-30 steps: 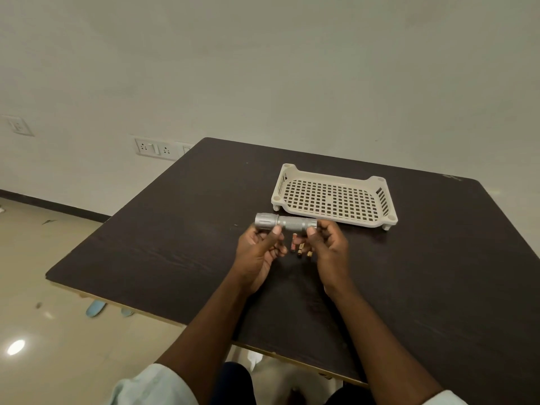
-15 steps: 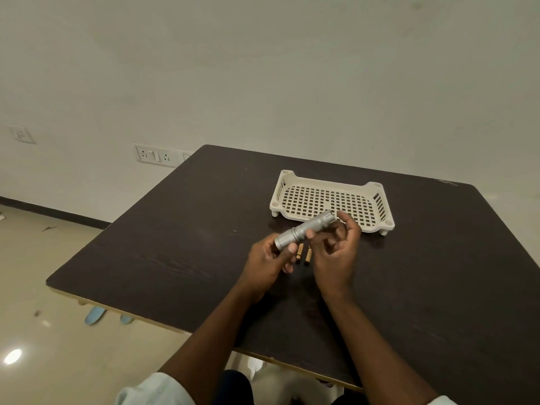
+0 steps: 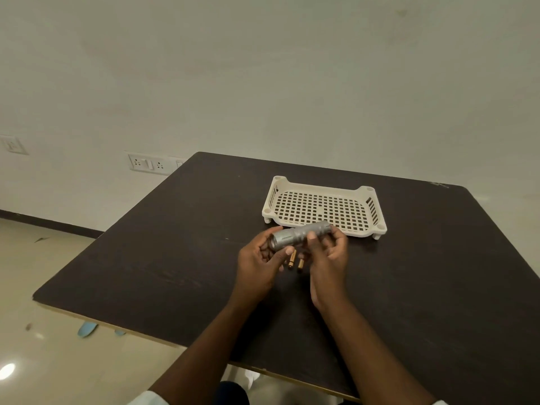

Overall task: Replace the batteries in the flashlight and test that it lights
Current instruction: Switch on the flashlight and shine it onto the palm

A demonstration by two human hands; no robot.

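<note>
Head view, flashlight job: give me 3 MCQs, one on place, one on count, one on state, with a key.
1. Where do the loose batteries lie?
A. in the tray
B. on the table under the hands
C. on the floor

2. How many loose batteries show between the hands?
A. two
B. five
C. none

3. How is the flashlight held?
A. flat on the table, untouched
B. standing in the tray
C. off the table, gripped by both hands

Key:
1 B: they rest on the dark table, near side of the tray, which holds nothing.
2 A: two brass-coloured cells are visible.
3 C: the left hand holds the head end, the right hand the tail.
</note>
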